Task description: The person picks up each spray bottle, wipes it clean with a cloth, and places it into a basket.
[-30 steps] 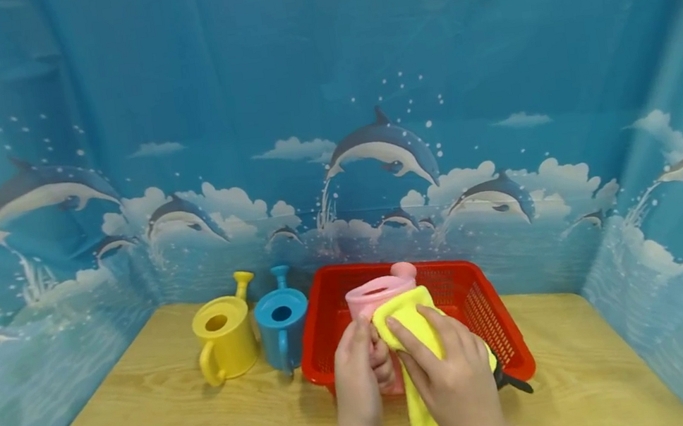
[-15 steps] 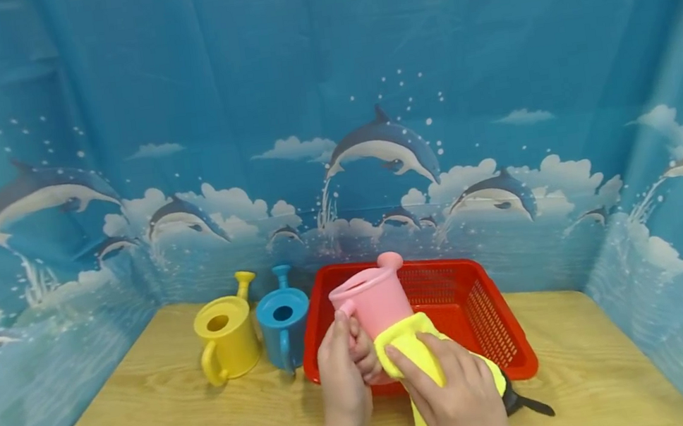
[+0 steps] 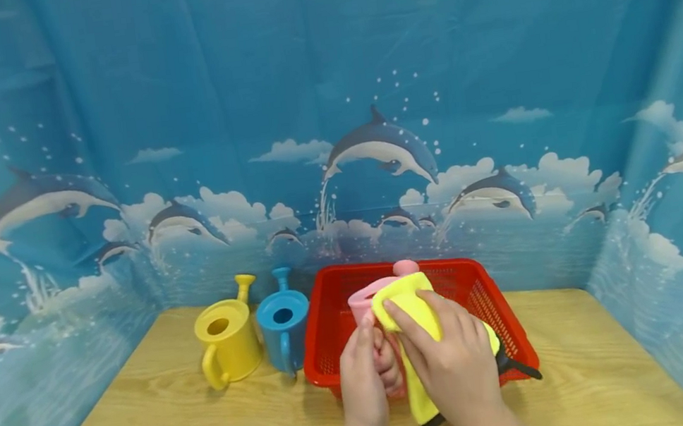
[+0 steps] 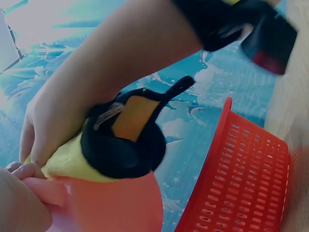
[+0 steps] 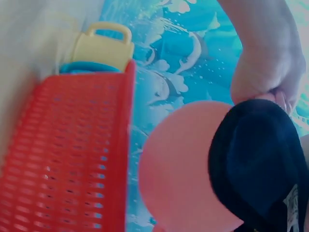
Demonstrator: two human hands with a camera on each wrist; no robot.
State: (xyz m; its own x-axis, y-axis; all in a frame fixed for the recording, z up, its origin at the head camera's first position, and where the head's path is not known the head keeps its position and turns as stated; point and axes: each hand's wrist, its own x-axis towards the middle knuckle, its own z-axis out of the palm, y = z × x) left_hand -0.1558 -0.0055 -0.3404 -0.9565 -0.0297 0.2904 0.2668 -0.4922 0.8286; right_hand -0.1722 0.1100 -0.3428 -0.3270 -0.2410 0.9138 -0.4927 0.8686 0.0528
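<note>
My left hand [image 3: 362, 377] grips the handle of a pink watering can [image 3: 366, 298], tilted over the front of a red basket. My right hand [image 3: 455, 359] holds a yellow cloth [image 3: 414, 293] with black edging against the can's right side. The cloth hides much of the can's body; its rim and round spout head show above. In the right wrist view, the can's round pink base [image 5: 178, 169] faces the camera beside the cloth's dark end [image 5: 258, 159]. A black strap [image 4: 179, 87] sticks out from the cloth in the left wrist view.
The red perforated basket [image 3: 500, 321] stands on the wooden table [image 3: 168, 419] behind my hands. Left of it are a blue watering can [image 3: 284, 326] and a yellow watering can [image 3: 229, 340], both upright. A dolphin-print curtain [image 3: 277, 107] closes off the back and sides.
The pink can rose to the left, then came back down to the right. The cloth in my right hand went from low on its body back up near the rim. Both holds stayed.
</note>
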